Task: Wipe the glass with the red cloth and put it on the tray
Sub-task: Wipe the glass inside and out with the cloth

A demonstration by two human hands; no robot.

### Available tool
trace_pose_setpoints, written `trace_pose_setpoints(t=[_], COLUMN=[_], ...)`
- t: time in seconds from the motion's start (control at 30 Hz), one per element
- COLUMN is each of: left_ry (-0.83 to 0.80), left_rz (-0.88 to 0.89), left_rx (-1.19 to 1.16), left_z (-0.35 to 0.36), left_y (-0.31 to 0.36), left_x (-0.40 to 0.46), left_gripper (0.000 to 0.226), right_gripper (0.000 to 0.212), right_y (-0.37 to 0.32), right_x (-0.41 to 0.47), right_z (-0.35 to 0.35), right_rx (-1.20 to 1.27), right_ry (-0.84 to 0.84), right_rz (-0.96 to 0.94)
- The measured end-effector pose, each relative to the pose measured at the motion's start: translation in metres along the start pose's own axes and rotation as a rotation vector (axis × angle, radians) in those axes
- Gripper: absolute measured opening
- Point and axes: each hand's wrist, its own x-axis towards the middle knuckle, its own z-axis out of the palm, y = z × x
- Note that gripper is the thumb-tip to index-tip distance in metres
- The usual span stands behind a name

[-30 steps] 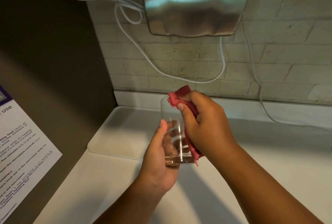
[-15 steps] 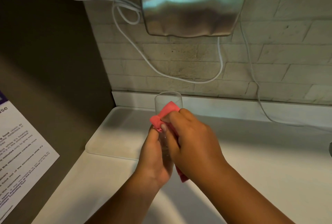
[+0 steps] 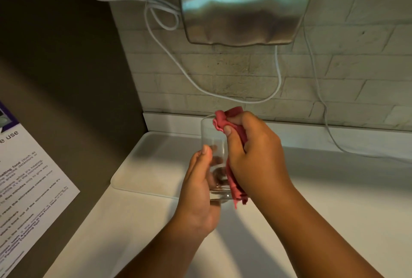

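Observation:
A clear drinking glass (image 3: pixel 211 137) stands upright in the air above the counter, gripped around its lower half by my left hand (image 3: pixel 200 191). My right hand (image 3: pixel 254 157) presses a crumpled red cloth (image 3: pixel 225 119) against the glass's right side and rim; more of the cloth hangs down by the base. The pale translucent tray (image 3: pixel 151 162) lies on the counter just behind and left of the glass, with nothing on it.
A steel hand dryer (image 3: pixel 245 6) hangs on the brick wall above, with white cables (image 3: pixel 223 95) looping down to the counter. A dark side panel with a printed notice (image 3: pixel 29 179) stands on the left. The white counter (image 3: pixel 334 199) stretches to the right.
My right hand has slid the cloth from the glass's front and middle up to its right side and rim. The glass stays in my left hand, a little more exposed.

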Motion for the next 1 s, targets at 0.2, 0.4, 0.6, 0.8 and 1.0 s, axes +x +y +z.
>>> trace_pose_setpoints(t=[0.2, 0.4, 0.6, 0.8, 1.0], left_ry=[0.021, 0.036, 0.001, 0.04, 0.005], left_rz=[-0.013, -0.068, -0.05, 0.072, 0.049], left_rx=[-0.033, 0.091, 0.031, -0.022, -0.019], left_z=[-0.008, -0.008, -0.002, -0.002, -0.006], left_y=[0.003, -0.007, -0.016, 0.012, 0.009], left_x=[0.009, 0.003, -0.005, 0.012, 0.011], left_gripper=[0.072, 0.064, 0.055, 0.067, 0.065], right_gripper=[0.005, 0.009, 0.01, 0.009, 0.029], right_y=[-0.003, -0.013, -0.001, 0.012, 0.006], right_x=[-0.035, -0.029, 0.013, -0.015, -0.033], right_z=[0.004, 0.002, -0.004, 0.001, 0.006], right_rx=[-0.064, -0.225, -0.215, 0.034, -0.076], right_ry=[-0.131, -0.153, -0.041, -0.072, -0.084], right_rz=[-0.058, -0.198, -0.16, -0.089, -0.18])
